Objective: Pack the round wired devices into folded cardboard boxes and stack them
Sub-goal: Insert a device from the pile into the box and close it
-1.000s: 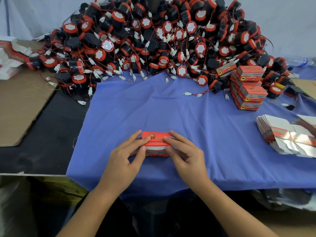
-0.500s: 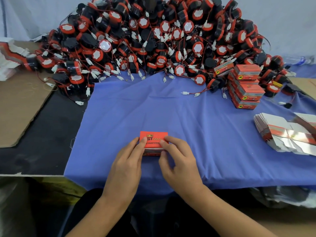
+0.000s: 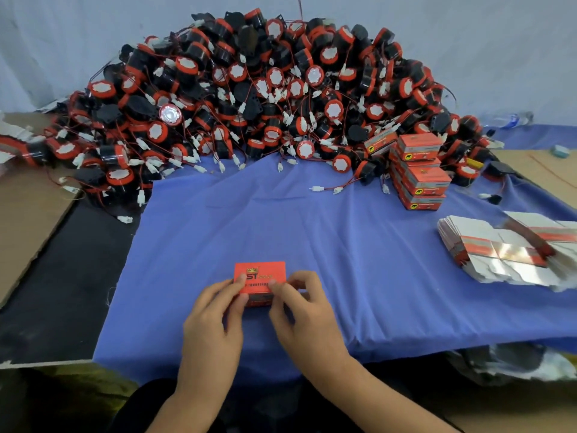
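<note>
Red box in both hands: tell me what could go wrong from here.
The left hand and right hand pinch only the near end of the red box; it might spring open. The stack of boxes looks uneven, so one more could tip it. Loose wires lie beside that stack and might snag.

A small packing workshop: beyond the left hand [image 3: 215, 323] and right hand [image 3: 307, 317], a heap of identical round wired devices [image 3: 249, 98] covers the blue-clothed table [image 3: 312, 220], with stacked closed red boxes [image 3: 420, 175] and a sheaf of flat unfolded cartons [image 3: 505, 254] to their right.
</note>
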Tool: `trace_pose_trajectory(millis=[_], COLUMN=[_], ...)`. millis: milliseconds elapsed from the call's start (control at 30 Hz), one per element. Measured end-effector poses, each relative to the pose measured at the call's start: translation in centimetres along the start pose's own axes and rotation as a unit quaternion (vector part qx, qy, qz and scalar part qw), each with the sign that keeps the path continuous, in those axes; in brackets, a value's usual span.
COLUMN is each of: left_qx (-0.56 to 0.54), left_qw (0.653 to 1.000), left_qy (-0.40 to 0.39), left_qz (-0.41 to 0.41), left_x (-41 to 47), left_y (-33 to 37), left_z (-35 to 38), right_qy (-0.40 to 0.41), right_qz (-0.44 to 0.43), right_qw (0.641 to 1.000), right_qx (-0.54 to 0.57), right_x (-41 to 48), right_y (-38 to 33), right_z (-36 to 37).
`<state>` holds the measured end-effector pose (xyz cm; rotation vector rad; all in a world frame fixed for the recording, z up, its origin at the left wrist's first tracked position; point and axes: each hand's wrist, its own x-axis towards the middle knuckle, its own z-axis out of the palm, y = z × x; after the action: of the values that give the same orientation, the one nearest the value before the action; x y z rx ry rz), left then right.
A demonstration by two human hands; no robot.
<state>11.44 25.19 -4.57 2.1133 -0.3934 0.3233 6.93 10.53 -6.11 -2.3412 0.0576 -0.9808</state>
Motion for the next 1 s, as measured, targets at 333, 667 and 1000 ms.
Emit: trace_pose_trajectory(millis=[333,667,1000], left_qx=[-0.281,-0.400,-0.385], left_qw=[0.945,0.911,0.896], left_qy=[0.073,-0.016,-0.218], left_qz=[-0.150,-0.095,-0.032], left_x=[2.4,8.9,17.4], left_y=[5.6,18.1,23.2], left_z=[6.4,17.0,27.1], right_qy=[0.127,0.301,0.250], right_qz=[0.202,0.295,0.351], right_qw=[0.964,0.896,0.899], right_qx=[0.115,0.141,0.071], right_x=[2.9,13.0,20.4], right_y=[0.9,9.1,19.2], right_z=[-3.1,-12.2,-17.0])
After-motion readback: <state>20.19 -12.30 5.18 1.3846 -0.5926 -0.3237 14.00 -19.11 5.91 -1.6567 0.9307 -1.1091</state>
